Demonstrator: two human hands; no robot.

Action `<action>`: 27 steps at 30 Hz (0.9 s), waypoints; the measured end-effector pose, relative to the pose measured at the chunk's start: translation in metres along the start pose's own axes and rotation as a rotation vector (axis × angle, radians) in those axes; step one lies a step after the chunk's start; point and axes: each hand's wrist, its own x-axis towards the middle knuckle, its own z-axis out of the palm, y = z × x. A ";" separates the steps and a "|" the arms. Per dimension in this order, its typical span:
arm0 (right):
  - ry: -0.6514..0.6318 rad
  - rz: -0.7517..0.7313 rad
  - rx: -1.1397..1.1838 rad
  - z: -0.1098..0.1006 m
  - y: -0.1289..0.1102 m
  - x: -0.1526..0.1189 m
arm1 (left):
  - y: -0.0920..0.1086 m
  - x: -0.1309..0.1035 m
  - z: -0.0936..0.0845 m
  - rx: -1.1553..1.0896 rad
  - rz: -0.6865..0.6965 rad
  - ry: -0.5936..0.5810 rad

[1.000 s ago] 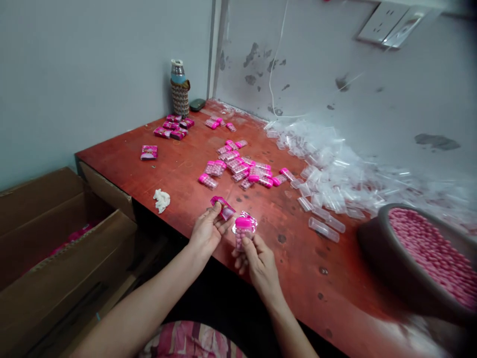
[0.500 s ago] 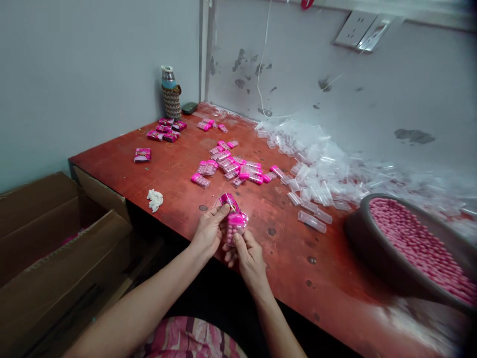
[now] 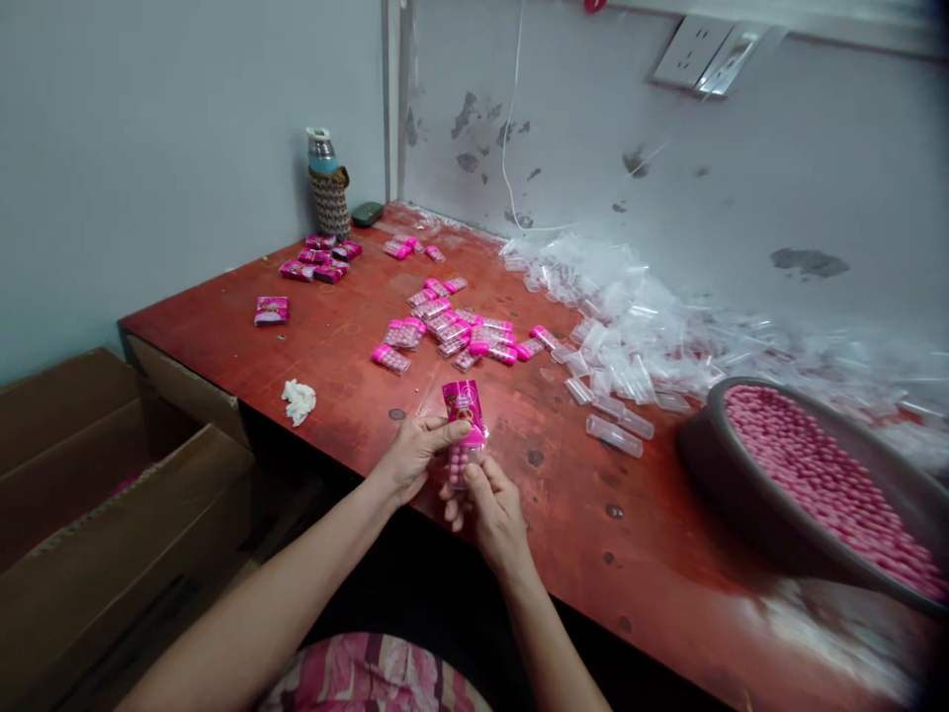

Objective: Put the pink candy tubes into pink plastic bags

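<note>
Near the table's front edge, my left hand (image 3: pixel 421 453) pinches a pink printed sleeve (image 3: pixel 461 400), its thumb lying across the front. My right hand (image 3: pixel 493 504) is closed on the lower end of a clear case filled with pink beads (image 3: pixel 458 465). The case's pink top overlaps the lower part of the sleeve; whether it is inside the sleeve I cannot tell. Several filled cases with pink caps (image 3: pixel 445 321) lie in a loose pile beyond my hands. Pink printed packs (image 3: pixel 315 257) are grouped at the back left, and a single pack (image 3: pixel 271 311) lies nearer.
Empty clear tubes (image 3: pixel 630 346) are heaped along the wall. A grey basin (image 3: pixel 712 465) of pink beads stands at the right. White crumpled tissue (image 3: pixel 299 401), a bottle in a knitted holder (image 3: pixel 330 198) and a cardboard box (image 3: pixel 148 494) are on the left.
The pink sleeve has turned more upright and now lines up with the case. My left thumb has shifted across its front. The whole view has shifted slightly.
</note>
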 end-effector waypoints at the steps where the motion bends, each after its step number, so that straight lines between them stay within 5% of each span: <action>1: -0.009 0.008 0.028 -0.001 0.000 0.000 | 0.001 0.000 -0.001 0.020 -0.004 -0.016; 11: 0.080 -0.025 -0.066 -0.001 0.002 0.001 | -0.009 -0.001 0.000 0.090 0.033 -0.003; 16: 0.207 -0.091 -0.262 -0.004 0.002 -0.001 | -0.014 0.002 0.003 0.047 0.065 0.137; 24: 0.080 0.073 0.247 -0.002 0.008 0.000 | -0.020 -0.013 0.003 -0.033 -0.064 -0.158; 27: 0.063 0.070 0.297 -0.001 0.008 -0.004 | -0.017 -0.014 -0.004 -0.042 -0.032 -0.036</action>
